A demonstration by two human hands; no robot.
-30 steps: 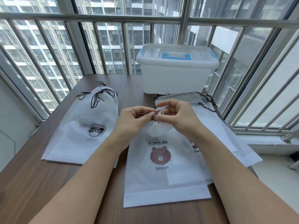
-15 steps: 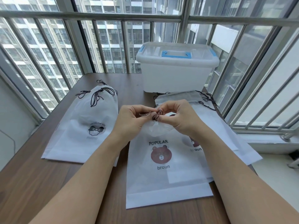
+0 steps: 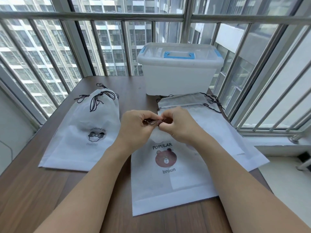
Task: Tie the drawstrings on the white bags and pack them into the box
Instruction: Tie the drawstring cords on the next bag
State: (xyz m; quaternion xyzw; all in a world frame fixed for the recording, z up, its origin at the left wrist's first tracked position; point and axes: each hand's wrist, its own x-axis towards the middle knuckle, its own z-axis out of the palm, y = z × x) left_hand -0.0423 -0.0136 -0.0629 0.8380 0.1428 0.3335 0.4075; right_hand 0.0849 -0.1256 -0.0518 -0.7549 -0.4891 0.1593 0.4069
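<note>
Bear bag (image 3: pixel 170 179) lay flat on the near middle of the table (image 3: pixel 33 190), its long axis running near to far, gathered mouth at the far end. Compared with a second before, both hands had drawn closer together over that mouth, and the loop seen earlier was now hidden. Left hand (image 3: pixel 134 125) and right hand (image 3: pixel 180 125) each pinched the dark drawstring (image 3: pixel 151 122), fingertips touching. Tied bags (image 3: pixel 84 132) lay left, untied bags (image 3: pixel 210 118) right, the lidded box (image 3: pixel 180 69) far behind.
</note>
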